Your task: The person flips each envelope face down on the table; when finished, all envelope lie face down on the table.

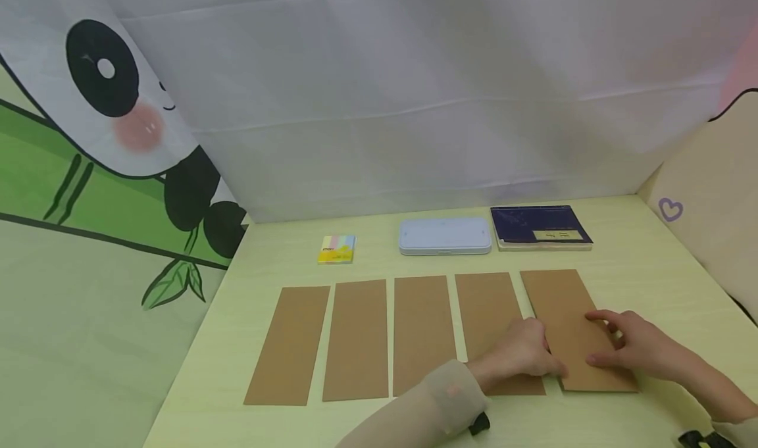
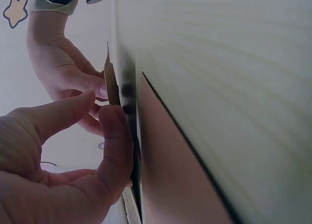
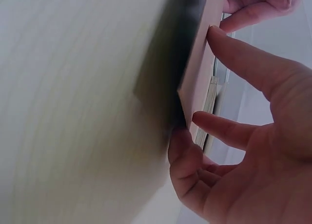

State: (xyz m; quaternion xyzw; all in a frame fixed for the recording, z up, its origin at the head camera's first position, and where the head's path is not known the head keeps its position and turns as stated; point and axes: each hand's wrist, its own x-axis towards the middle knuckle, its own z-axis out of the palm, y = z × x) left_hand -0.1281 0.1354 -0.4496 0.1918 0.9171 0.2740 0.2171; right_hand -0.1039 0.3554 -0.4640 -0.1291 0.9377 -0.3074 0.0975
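Observation:
Several brown cardboard rectangles lie side by side in a row on the table. At the right end, the last cardboard rectangle (image 1: 565, 329) is between both hands, its edge raised a little over a shadow in the right wrist view. My left hand (image 1: 521, 352) holds its left edge, reaching across the neighbouring cardboard rectangle (image 1: 485, 303) and covering part of it. On the opposite side my right hand (image 1: 642, 346) grips the right edge, with thumb and a finger on the top face and other fingers (image 3: 185, 151) curled at the edge below.
Behind the row stand a pack of pastel sticky notes (image 1: 337, 249), a pale blue flat case (image 1: 444, 236) and a dark blue book (image 1: 540, 227). A white cloth (image 1: 385, 106) hangs at the back, and printed cloth (image 1: 89, 343) covers the left side.

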